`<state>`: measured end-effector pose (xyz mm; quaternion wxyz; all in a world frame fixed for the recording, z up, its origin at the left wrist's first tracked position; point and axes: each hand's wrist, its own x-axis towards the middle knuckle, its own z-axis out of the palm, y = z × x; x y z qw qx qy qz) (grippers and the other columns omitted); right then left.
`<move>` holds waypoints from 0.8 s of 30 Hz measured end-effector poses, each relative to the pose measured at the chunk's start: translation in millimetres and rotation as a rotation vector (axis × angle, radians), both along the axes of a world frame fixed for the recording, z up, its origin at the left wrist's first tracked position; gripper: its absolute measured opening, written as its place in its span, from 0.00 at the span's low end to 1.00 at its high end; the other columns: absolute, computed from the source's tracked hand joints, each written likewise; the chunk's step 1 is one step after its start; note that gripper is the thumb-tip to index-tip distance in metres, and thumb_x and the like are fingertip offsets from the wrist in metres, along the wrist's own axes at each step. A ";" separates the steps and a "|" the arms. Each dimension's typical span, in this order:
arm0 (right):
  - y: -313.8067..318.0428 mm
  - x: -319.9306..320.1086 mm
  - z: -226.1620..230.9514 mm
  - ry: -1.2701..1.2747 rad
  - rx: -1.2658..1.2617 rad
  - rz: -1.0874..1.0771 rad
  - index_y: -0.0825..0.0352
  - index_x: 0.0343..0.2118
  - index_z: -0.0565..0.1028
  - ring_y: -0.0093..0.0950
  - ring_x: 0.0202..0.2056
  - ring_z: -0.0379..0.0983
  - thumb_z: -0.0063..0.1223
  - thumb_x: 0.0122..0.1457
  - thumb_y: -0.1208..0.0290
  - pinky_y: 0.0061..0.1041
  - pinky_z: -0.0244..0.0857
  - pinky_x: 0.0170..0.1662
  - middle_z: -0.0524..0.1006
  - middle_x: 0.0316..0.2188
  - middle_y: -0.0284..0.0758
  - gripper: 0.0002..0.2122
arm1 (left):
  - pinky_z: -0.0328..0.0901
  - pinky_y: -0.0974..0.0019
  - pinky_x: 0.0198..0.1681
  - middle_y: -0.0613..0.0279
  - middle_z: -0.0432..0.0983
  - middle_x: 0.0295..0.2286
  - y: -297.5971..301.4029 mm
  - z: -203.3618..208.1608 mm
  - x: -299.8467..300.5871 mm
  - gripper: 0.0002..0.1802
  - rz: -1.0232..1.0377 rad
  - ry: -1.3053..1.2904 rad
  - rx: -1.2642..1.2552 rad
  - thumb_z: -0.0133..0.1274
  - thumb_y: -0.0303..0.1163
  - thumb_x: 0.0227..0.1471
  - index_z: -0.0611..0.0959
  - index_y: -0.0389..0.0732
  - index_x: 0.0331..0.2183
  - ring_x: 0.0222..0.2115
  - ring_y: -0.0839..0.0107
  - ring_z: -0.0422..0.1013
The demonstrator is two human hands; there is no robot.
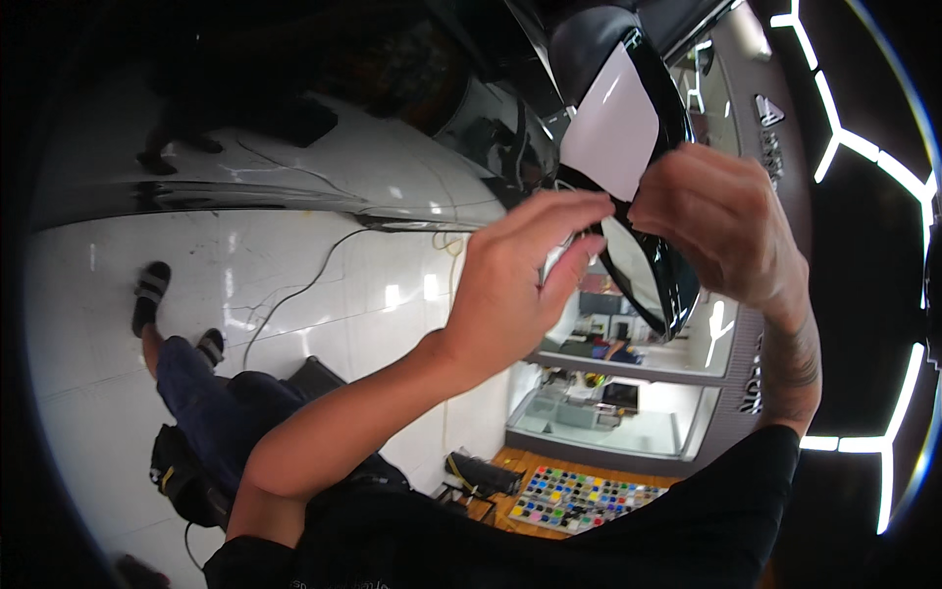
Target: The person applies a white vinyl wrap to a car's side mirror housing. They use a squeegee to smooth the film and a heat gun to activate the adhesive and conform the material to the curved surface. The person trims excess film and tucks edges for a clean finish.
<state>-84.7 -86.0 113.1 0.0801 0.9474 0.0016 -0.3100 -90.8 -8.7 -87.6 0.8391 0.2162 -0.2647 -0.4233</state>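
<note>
A car's side mirror (677, 250) with a glossy black housing stands at the upper right. Its upper part shows a smooth, pale pinkish face (613, 128), and the lower part has a greyish, reflective surface (633, 270). My left hand (515, 270) reaches in front of it, thumb and forefinger curled toward each other at the dark band between the two surfaces. Bent over the housing's right edge, my right hand (711, 221) has its fingers pressed together, slightly blurred. Whatever either set of fingertips grips is hidden or too small to name.
The car's shiny black body (324, 118) fills the upper left. A dark cable (294, 290) runs over the white tiled floor (93, 393). Lower down are a wooden surface with many coloured samples (579, 496), a black bag-like object (481, 474) and a glass-fronted counter (599, 427).
</note>
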 end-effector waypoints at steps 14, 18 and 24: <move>21.7 -13.5 18.8 0.041 -0.348 0.371 0.65 0.25 0.79 0.32 0.35 0.78 0.60 0.37 0.81 0.25 0.76 0.34 0.74 0.27 0.32 0.09 | 0.65 0.60 0.49 0.52 0.72 0.46 -13.8 -3.2 -14.9 0.26 0.273 -0.190 -0.198 0.57 0.20 0.39 0.78 0.34 0.46 0.49 0.59 0.68; 19.3 -15.6 26.9 0.062 -0.367 0.352 0.64 0.25 0.79 0.31 0.36 0.79 0.60 0.38 0.83 0.24 0.77 0.34 0.74 0.26 0.29 0.09 | 0.64 0.60 0.49 0.52 0.73 0.46 -14.8 -1.2 -13.8 0.25 0.234 -0.177 -0.202 0.57 0.22 0.40 0.78 0.34 0.46 0.49 0.60 0.68; 18.1 -15.1 27.5 0.067 -0.366 0.332 0.62 0.26 0.80 0.29 0.36 0.78 0.61 0.38 0.83 0.23 0.77 0.33 0.73 0.25 0.27 0.10 | 0.68 0.62 0.45 0.53 0.75 0.43 -15.4 1.3 -7.9 0.23 0.223 -0.152 -0.178 0.58 0.18 0.38 0.80 0.35 0.43 0.46 0.60 0.71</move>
